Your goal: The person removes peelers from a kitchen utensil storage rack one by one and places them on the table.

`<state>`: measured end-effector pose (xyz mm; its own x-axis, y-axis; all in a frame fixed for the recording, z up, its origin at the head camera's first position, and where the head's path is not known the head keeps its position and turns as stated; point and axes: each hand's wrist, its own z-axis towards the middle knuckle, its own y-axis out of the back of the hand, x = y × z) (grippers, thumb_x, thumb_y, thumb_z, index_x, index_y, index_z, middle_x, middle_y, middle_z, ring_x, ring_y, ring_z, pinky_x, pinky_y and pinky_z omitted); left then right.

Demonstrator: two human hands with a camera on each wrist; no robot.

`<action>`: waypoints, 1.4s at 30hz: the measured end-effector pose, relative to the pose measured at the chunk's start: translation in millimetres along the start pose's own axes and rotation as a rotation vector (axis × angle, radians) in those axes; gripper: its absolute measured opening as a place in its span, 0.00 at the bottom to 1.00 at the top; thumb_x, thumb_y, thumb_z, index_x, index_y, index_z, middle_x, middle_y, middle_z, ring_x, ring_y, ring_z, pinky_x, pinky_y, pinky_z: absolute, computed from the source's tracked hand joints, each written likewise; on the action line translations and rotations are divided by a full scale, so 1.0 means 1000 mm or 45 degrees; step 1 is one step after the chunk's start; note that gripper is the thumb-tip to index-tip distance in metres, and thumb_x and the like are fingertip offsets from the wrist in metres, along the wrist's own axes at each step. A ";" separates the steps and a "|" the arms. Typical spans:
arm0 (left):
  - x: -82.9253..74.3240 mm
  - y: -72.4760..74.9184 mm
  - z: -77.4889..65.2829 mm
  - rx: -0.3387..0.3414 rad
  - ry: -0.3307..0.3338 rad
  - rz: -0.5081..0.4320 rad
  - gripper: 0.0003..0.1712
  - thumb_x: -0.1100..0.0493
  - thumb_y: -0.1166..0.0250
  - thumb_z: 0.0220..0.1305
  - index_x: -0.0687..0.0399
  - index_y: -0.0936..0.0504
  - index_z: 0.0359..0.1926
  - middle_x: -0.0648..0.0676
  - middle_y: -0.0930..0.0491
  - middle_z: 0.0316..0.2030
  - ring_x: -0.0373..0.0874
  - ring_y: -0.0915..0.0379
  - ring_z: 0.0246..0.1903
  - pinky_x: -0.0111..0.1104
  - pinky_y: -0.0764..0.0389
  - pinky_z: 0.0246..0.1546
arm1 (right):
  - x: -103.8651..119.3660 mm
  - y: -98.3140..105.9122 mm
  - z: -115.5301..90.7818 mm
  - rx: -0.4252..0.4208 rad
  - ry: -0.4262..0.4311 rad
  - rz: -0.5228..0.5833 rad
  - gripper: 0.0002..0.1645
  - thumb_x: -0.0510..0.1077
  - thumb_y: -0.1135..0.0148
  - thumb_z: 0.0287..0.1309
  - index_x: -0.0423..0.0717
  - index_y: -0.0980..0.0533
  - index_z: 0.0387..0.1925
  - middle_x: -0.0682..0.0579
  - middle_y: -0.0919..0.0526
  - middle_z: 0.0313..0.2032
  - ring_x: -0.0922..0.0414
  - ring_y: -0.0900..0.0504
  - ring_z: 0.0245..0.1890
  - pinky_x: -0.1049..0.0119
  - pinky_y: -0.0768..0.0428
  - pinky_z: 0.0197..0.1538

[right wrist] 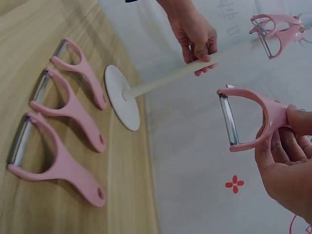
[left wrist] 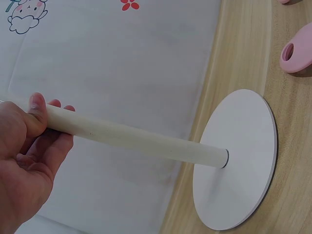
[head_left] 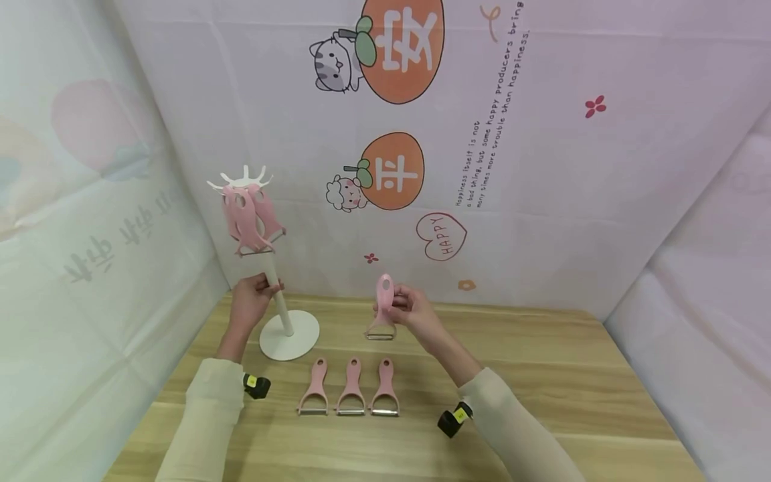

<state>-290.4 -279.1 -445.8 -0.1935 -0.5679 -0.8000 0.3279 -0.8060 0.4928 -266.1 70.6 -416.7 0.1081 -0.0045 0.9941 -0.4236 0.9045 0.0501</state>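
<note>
My left hand (head_left: 249, 302) grips the pole of a white stand (head_left: 283, 320), well above its round base, which sits on the table. In the left wrist view the thumb and fingers wrap the pole (left wrist: 131, 140). Several pink peelers (head_left: 243, 217) hang from the hooks at the stand's top, overlapping each other. To the right of the stand, my right hand (head_left: 417, 316) pinches another pink peeler (right wrist: 265, 114) above the table, handle end up and metal blade down. Three more pink peelers (head_left: 352, 388) lie in a row in front, blades toward me.
The wooden table (head_left: 542, 375) ends at a white printed cloth (head_left: 530, 221) hanging behind it. Cloth walls also rise at the left and right. White hooks (head_left: 245, 179) fan out at the top of the stand.
</note>
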 end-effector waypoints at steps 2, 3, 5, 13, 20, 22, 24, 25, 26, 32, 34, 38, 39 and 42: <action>-0.001 0.000 0.000 0.001 0.006 -0.009 0.12 0.68 0.38 0.68 0.74 0.17 0.48 0.70 0.15 0.43 0.62 0.15 0.46 0.53 0.17 0.51 | -0.005 0.002 -0.004 -0.016 -0.028 -0.003 0.17 0.29 0.44 0.65 0.28 0.31 0.54 0.27 0.20 0.53 0.58 0.13 0.45 0.68 0.15 0.51; -0.001 0.001 0.000 0.002 0.009 -0.012 0.12 0.68 0.38 0.68 0.74 0.18 0.48 0.70 0.15 0.43 0.62 0.15 0.46 0.53 0.17 0.51 | -0.008 0.003 -0.005 -0.022 -0.034 -0.010 0.18 0.29 0.44 0.65 0.27 0.31 0.55 0.27 0.20 0.53 0.57 0.13 0.45 0.68 0.15 0.51; 0.000 0.001 0.000 0.004 0.012 -0.023 0.12 0.69 0.38 0.68 0.74 0.18 0.48 0.71 0.15 0.43 0.63 0.16 0.47 0.53 0.17 0.52 | -0.014 0.004 -0.009 -0.031 -0.055 -0.013 0.18 0.29 0.44 0.65 0.27 0.31 0.55 0.27 0.20 0.53 0.56 0.13 0.46 0.67 0.14 0.51; 0.002 0.000 0.003 -0.014 -0.008 -0.014 0.11 0.69 0.38 0.67 0.75 0.17 0.47 0.71 0.15 0.42 0.63 0.15 0.46 0.52 0.17 0.50 | -0.032 0.011 -0.028 -0.071 -0.125 -0.043 0.22 0.29 0.44 0.65 0.24 0.32 0.59 0.28 0.17 0.50 0.57 0.12 0.44 0.66 0.13 0.48; 0.002 0.000 0.003 -0.005 0.008 -0.027 0.11 0.70 0.38 0.67 0.75 0.18 0.47 0.71 0.15 0.42 0.63 0.15 0.46 0.52 0.17 0.51 | -0.048 0.019 -0.044 -0.098 -0.204 -0.055 0.22 0.31 0.43 0.66 0.22 0.34 0.58 0.29 0.17 0.50 0.51 0.12 0.46 0.62 0.13 0.50; 0.001 0.001 0.003 -0.005 0.008 -0.024 0.11 0.70 0.38 0.67 0.75 0.18 0.47 0.71 0.15 0.42 0.63 0.15 0.46 0.52 0.17 0.51 | -0.052 0.021 -0.048 -0.122 -0.232 -0.067 0.23 0.30 0.43 0.66 0.22 0.34 0.58 0.28 0.17 0.50 0.50 0.12 0.46 0.62 0.13 0.49; 0.001 0.001 0.003 -0.006 0.007 -0.025 0.11 0.70 0.38 0.67 0.75 0.18 0.47 0.71 0.15 0.42 0.63 0.15 0.46 0.52 0.17 0.51 | -0.056 0.022 -0.052 -0.151 -0.259 -0.082 0.23 0.29 0.43 0.64 0.22 0.33 0.58 0.29 0.17 0.48 0.50 0.12 0.44 0.62 0.13 0.48; 0.001 0.000 0.003 -0.007 0.006 -0.024 0.11 0.70 0.38 0.67 0.75 0.18 0.47 0.71 0.15 0.42 0.63 0.15 0.46 0.52 0.17 0.51 | -0.058 0.022 -0.055 -0.166 -0.277 -0.082 0.22 0.29 0.42 0.64 0.23 0.32 0.58 0.29 0.16 0.48 0.50 0.12 0.43 0.62 0.13 0.48; 0.001 0.000 0.004 -0.007 0.004 -0.023 0.11 0.70 0.38 0.67 0.75 0.18 0.47 0.71 0.15 0.42 0.63 0.15 0.45 0.52 0.17 0.51 | -0.060 0.022 -0.057 -0.180 -0.295 -0.084 0.22 0.28 0.42 0.63 0.23 0.32 0.57 0.29 0.16 0.47 0.50 0.12 0.42 0.62 0.12 0.47; 0.001 -0.001 0.005 -0.021 -0.013 -0.006 0.11 0.70 0.38 0.67 0.75 0.17 0.46 0.71 0.15 0.41 0.62 0.15 0.45 0.47 0.15 0.47 | -0.077 0.028 -0.068 -0.202 -0.364 -0.095 0.21 0.28 0.42 0.63 0.23 0.32 0.57 0.27 0.17 0.47 0.51 0.12 0.41 0.62 0.12 0.45; 0.001 -0.002 0.005 -0.028 -0.014 0.000 0.10 0.70 0.37 0.66 0.75 0.17 0.46 0.71 0.14 0.41 0.62 0.15 0.45 0.45 0.14 0.46 | -0.083 0.029 -0.071 -0.214 -0.383 -0.105 0.21 0.28 0.42 0.63 0.23 0.32 0.57 0.27 0.17 0.47 0.50 0.12 0.41 0.61 0.12 0.46; 0.001 -0.002 0.004 -0.031 -0.017 0.011 0.11 0.70 0.37 0.66 0.75 0.17 0.46 0.70 0.14 0.41 0.62 0.15 0.45 0.44 0.14 0.46 | -0.095 0.030 -0.075 -0.252 -0.442 -0.142 0.22 0.28 0.40 0.61 0.24 0.31 0.56 0.31 0.15 0.46 0.52 0.13 0.39 0.60 0.12 0.45; 0.001 -0.002 0.003 -0.028 -0.021 0.011 0.11 0.69 0.37 0.66 0.75 0.17 0.46 0.70 0.14 0.41 0.62 0.15 0.45 0.46 0.14 0.46 | -0.098 0.030 -0.076 -0.262 -0.457 -0.161 0.22 0.29 0.39 0.60 0.25 0.30 0.56 0.33 0.15 0.45 0.52 0.13 0.39 0.60 0.12 0.45; 0.002 -0.002 0.003 -0.024 -0.025 0.009 0.11 0.69 0.37 0.67 0.75 0.17 0.47 0.70 0.14 0.41 0.62 0.15 0.45 0.48 0.15 0.47 | -0.105 0.028 -0.078 -0.292 -0.493 -0.212 0.22 0.29 0.38 0.58 0.25 0.29 0.54 0.35 0.14 0.43 0.53 0.13 0.37 0.60 0.12 0.43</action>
<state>-294.0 -278.6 -447.4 -0.2091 -0.5768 -0.7896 0.3465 -0.7988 0.4917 -219.3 129.9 -526.7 -0.2036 -0.2764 0.9392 -0.2150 0.9485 0.2325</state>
